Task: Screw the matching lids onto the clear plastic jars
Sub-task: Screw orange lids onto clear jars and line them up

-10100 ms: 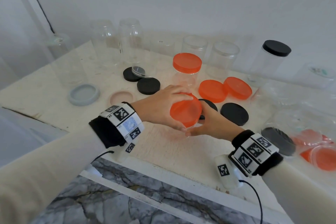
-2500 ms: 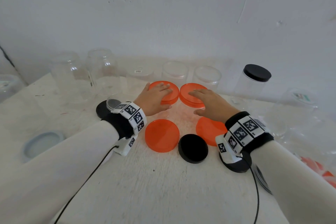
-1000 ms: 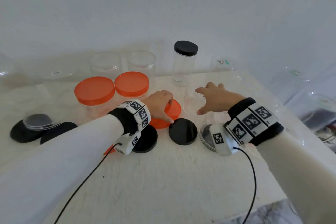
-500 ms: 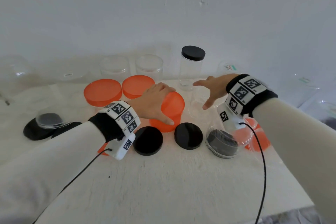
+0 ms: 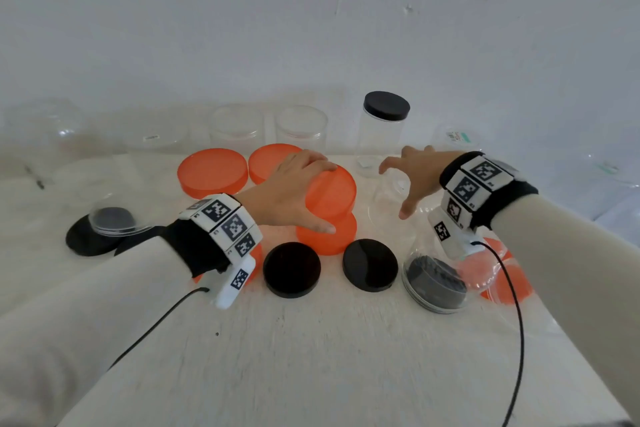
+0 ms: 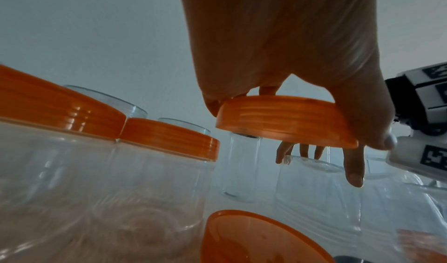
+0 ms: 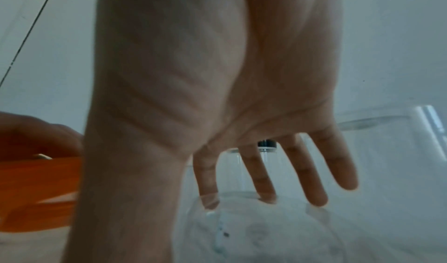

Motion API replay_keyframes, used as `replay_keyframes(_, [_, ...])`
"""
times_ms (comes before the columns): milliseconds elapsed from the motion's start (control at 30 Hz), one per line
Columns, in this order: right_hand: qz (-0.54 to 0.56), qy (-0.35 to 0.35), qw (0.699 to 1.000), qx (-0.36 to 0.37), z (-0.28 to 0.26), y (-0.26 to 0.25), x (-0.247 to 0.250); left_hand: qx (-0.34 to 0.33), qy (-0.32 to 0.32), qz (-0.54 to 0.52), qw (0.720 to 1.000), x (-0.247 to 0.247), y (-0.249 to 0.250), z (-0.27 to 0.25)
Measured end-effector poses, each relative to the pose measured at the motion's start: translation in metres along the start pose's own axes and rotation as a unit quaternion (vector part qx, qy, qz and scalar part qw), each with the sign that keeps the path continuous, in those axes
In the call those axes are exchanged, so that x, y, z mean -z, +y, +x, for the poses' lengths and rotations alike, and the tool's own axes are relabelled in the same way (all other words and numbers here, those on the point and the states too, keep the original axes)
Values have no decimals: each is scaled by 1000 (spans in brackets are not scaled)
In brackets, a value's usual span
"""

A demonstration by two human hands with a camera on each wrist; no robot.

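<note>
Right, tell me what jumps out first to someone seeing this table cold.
The orange lid lifted mid-table in the left hand, tilted above another orange lid lying on the table. Just right of it, the right hand spreads open over a clear jar. Behind stand two orange-lidded jars and, by the wall, a tall black-lidded jar; two loose black lids lie in front.
</note>
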State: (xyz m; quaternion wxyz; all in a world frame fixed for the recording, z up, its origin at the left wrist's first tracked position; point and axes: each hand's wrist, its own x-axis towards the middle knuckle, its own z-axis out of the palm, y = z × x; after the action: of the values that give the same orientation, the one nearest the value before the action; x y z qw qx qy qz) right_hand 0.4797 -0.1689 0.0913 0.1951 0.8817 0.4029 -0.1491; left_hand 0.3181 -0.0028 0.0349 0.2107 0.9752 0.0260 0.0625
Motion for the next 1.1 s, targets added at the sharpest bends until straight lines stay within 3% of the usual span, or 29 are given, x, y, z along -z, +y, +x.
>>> replay_keyframes(267, [160, 100, 979, 72, -15, 4, 10, 10, 85, -68, 994, 27, -2, -15])
replay_keyframes(500, [344, 165, 913, 145, -43, -20, 3, 39, 130, -106, 985, 45, -11, -48])
replay_keyframes(600, [417, 158, 877, 177, -56, -39, -7, 44, 142, -104, 983, 50, -17, -67])
replay_keyframes(700, [439, 165, 862, 191, -67, -61, -20, 56, 144, -98, 983, 54, -24, -90])
replay_keyframes(867, [441, 125, 867, 194, -77, -104, -41, 76, 156, -105, 979, 57, -36, -131])
replay_keyframes(1100, [459, 85, 851, 240, -82, -164, -62, 104, 170, -110, 974, 59, -46, -182])
